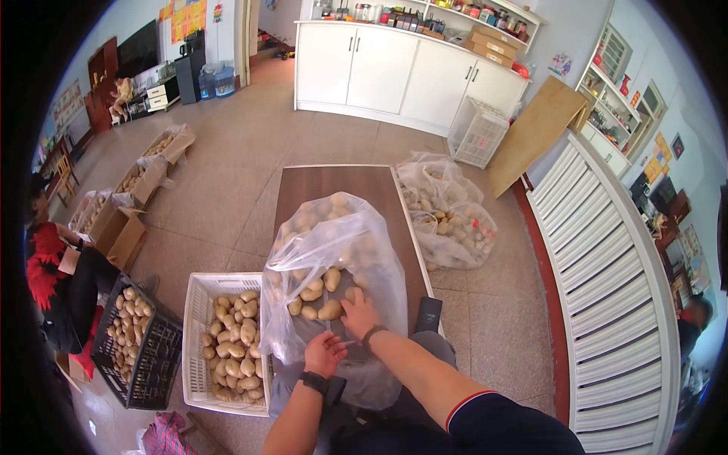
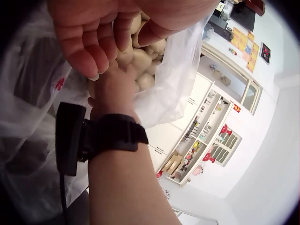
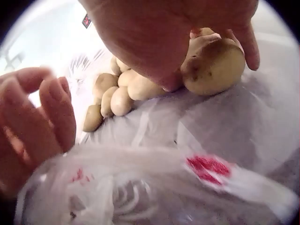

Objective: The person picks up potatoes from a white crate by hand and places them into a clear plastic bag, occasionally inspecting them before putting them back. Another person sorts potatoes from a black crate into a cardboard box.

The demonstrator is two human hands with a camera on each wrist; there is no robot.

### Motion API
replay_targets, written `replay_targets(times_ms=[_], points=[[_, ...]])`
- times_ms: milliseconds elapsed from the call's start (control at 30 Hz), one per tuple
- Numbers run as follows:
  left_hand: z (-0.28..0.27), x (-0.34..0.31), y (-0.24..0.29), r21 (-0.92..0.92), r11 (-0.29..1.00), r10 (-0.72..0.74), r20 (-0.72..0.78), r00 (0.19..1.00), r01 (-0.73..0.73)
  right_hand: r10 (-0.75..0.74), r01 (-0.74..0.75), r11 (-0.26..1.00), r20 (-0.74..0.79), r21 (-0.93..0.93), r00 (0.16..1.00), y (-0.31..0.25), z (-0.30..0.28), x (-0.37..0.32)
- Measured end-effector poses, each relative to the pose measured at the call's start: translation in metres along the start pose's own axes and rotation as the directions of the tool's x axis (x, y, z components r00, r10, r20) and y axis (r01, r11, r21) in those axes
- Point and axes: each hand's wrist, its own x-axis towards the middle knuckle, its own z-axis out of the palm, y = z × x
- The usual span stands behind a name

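Grips a tan, dark-spotted oval potato with the right hand, with fingers bent around its sides, inside a large translucent white plastic bag on the dark brown, pale-edged bench. Lies right under that palm, just right of a cluster of smooth tan potatoes, with long axis roughly crosswise in the right wrist view. Keep the left hand as the farther one: apart from the potato, with fingers loosely bent, pinching nothing visible, between bench and body.
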Motion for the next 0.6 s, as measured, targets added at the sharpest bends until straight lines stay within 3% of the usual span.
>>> replay_targets(times_ms=[367,433,500,567,600], points=[[-0.012,0.005,-0.009,0.073,0.996,0.057,-0.017,0.998,-0.056,-0.046,0.043,0.999,-0.123,-0.031,0.991,0.043,0.040,-0.059],[-0.012,0.005,-0.009,0.095,0.992,0.082,0.001,0.997,-0.082,-0.055,0.058,0.996,0.057,-0.061,0.997,0.051,0.040,-0.060],[-0.010,0.003,-0.013,0.134,0.983,0.123,-0.003,0.992,-0.121,-0.077,0.084,0.993,0.075,-0.089,0.994,0.057,0.037,-0.058],[-0.067,0.072,-0.035,0.427,0.803,0.323,0.274,0.906,-0.415,-0.111,0.116,0.992,-0.092,0.049,0.989,0.044,0.010,-0.072],[-0.010,-0.005,-0.014,0.430,0.865,0.199,0.180,0.963,-0.259,-0.102,0.124,0.984,-0.169,0.130,0.980,0.048,0.013,-0.072]])
